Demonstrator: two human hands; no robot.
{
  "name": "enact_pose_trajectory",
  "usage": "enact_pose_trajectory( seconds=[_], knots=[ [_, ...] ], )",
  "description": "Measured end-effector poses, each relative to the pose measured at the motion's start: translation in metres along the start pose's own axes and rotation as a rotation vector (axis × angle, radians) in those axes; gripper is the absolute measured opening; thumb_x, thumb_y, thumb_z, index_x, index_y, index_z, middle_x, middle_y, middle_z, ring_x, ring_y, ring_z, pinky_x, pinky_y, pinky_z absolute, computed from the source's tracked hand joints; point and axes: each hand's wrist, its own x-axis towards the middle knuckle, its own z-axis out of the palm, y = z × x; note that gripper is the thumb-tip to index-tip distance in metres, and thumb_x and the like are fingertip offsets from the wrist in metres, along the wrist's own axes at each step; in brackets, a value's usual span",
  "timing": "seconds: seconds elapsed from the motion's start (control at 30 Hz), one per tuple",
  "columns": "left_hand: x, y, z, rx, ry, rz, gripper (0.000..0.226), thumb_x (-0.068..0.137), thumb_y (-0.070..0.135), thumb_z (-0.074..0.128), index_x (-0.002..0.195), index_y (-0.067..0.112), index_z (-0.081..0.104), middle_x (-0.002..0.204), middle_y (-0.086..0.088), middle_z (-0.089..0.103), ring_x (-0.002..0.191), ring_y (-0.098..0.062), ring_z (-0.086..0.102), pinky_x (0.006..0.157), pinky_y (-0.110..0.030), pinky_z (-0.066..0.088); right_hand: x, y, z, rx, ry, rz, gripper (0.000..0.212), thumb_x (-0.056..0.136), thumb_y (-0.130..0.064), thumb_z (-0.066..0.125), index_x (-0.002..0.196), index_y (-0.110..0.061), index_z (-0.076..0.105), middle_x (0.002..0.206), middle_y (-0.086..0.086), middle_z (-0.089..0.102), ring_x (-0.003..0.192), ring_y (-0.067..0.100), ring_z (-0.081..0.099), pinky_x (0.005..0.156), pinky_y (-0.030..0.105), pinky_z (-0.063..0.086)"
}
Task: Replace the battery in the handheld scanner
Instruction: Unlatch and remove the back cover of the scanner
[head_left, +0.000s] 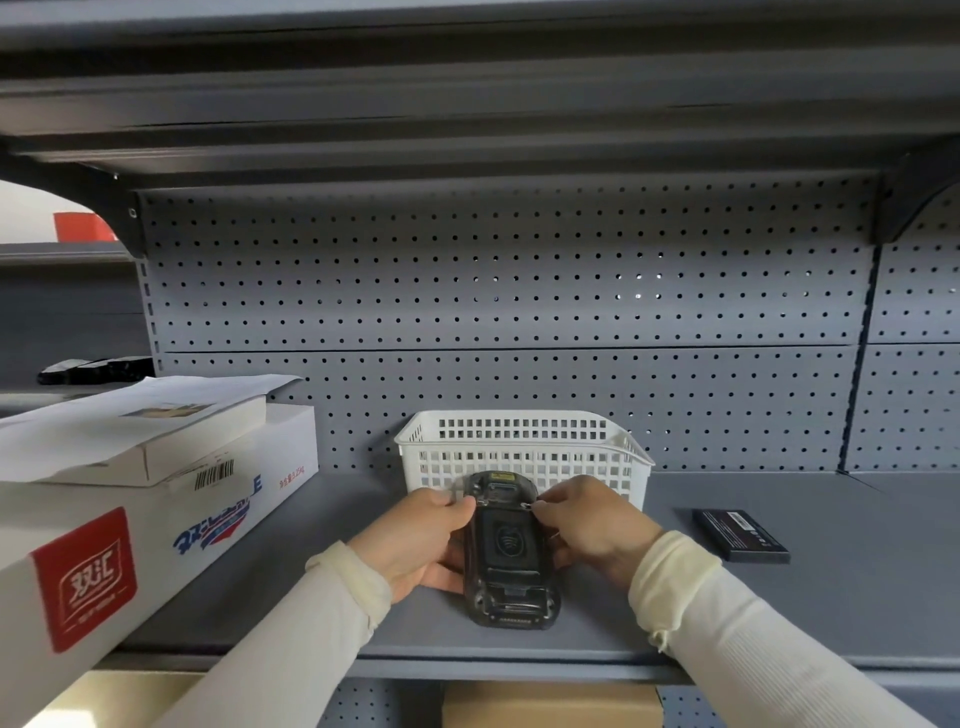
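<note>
A black handheld scanner (506, 551) lies back side up on the grey shelf (779, 613), its top end pointing at the basket. My left hand (415, 540) grips its left side, thumb at the upper left edge. My right hand (592, 525) holds the right side, with fingertips pinching a small metal latch near the upper right edge. A flat black battery (740, 535) with a label lies apart on the shelf, to the right of my right hand.
A white plastic basket (524, 447) stands right behind the scanner against the pegboard back wall (519, 291). White cardboard boxes (145, 499) are stacked at the left. A brown box (550, 704) sits on the level below. Another shelf hangs overhead.
</note>
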Motion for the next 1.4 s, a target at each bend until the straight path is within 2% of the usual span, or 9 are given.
enact_pose_trajectory(
  seconds=[0.17,0.5,0.67,0.93,1.03,1.1,1.2,1.27,1.4],
  knots=[
    [0.000,0.003,-0.003,0.138,-0.001,-0.027,0.028,0.098,0.021,0.038,0.105,0.004,0.059,0.090,-0.015,0.068,0.069,-0.022,0.067,0.049,-0.031,0.057,0.003,0.000,-0.002,-0.055,0.002,0.005,0.025,0.092,-0.006,0.046,0.105,0.012,0.058,0.074,0.014,0.058,0.055,0.017,0.056,0.041,0.020,0.051],
    [0.010,0.005,0.000,0.386,0.050,-0.026,0.035,0.097,0.024,0.041,0.105,-0.005,0.059,0.089,-0.013,0.066,0.061,-0.017,0.064,0.048,-0.026,0.056,0.014,0.007,-0.005,-0.134,0.020,0.007,0.014,0.088,-0.005,0.050,0.087,0.003,0.061,0.065,0.010,0.057,0.052,0.015,0.054,0.042,0.017,0.045],
    [0.015,0.001,0.000,0.421,0.065,-0.006,0.036,0.096,0.022,0.043,0.105,-0.011,0.057,0.089,-0.017,0.062,0.062,-0.020,0.063,0.052,-0.030,0.059,0.017,0.015,-0.005,-0.240,0.087,-0.020,0.019,0.083,-0.010,0.053,0.082,0.003,0.067,0.068,0.016,0.058,0.054,0.017,0.051,0.061,0.027,0.045],
    [0.019,-0.001,0.000,0.668,0.119,0.048,0.037,0.095,0.026,0.044,0.061,0.011,0.044,0.051,-0.009,0.054,0.040,-0.019,0.054,0.042,-0.023,0.051,0.021,0.020,-0.010,-0.330,0.075,-0.050,0.027,0.086,-0.020,0.056,0.084,0.004,0.069,0.072,0.014,0.063,0.053,0.013,0.054,0.067,0.026,0.048],
    [0.015,0.000,-0.006,0.775,0.116,0.106,0.033,0.095,0.029,0.043,0.070,0.009,0.048,0.053,-0.010,0.056,0.033,-0.013,0.048,0.034,-0.017,0.041,0.022,0.020,-0.014,-0.318,0.052,-0.090,0.027,0.086,-0.017,0.057,0.094,0.007,0.067,0.070,0.012,0.063,0.056,0.017,0.057,0.071,0.031,0.054],
    [0.015,-0.001,-0.012,0.836,0.116,0.187,0.024,0.094,0.028,0.043,0.085,0.008,0.053,0.081,-0.018,0.066,0.039,-0.014,0.049,0.034,-0.018,0.040,0.022,0.018,-0.016,-0.352,0.033,-0.152,0.024,0.087,-0.015,0.056,0.102,0.003,0.063,0.069,0.007,0.060,0.053,0.018,0.057,0.062,0.028,0.055],
    [0.019,-0.002,-0.019,0.864,0.090,0.276,0.025,0.093,0.026,0.045,0.111,0.013,0.056,0.115,-0.007,0.062,0.047,-0.013,0.048,0.036,-0.018,0.042,0.021,0.014,-0.019,-0.430,0.000,-0.235,0.025,0.088,-0.013,0.055,0.110,-0.003,0.060,0.087,0.013,0.064,0.052,0.014,0.056,0.050,0.019,0.051],
    [0.023,-0.001,-0.023,0.879,0.055,0.320,0.030,0.093,0.024,0.047,0.120,0.014,0.055,0.117,-0.002,0.060,0.050,-0.007,0.048,0.036,-0.008,0.037,0.022,0.011,-0.023,-0.494,-0.031,-0.266,0.026,0.087,-0.014,0.057,0.111,-0.005,0.062,0.098,0.010,0.066,0.054,0.013,0.056,0.053,0.019,0.051],
    [0.029,0.002,-0.028,0.898,0.009,0.368,0.033,0.091,0.026,0.053,0.122,0.015,0.058,0.100,0.007,0.059,0.061,-0.012,0.057,0.040,-0.003,0.036,0.027,0.011,-0.032,-0.554,-0.050,-0.284,0.030,0.084,-0.017,0.063,0.113,-0.011,0.065,0.088,-0.005,0.065,0.074,0.018,0.062,0.079,0.027,0.055]
  ],
)
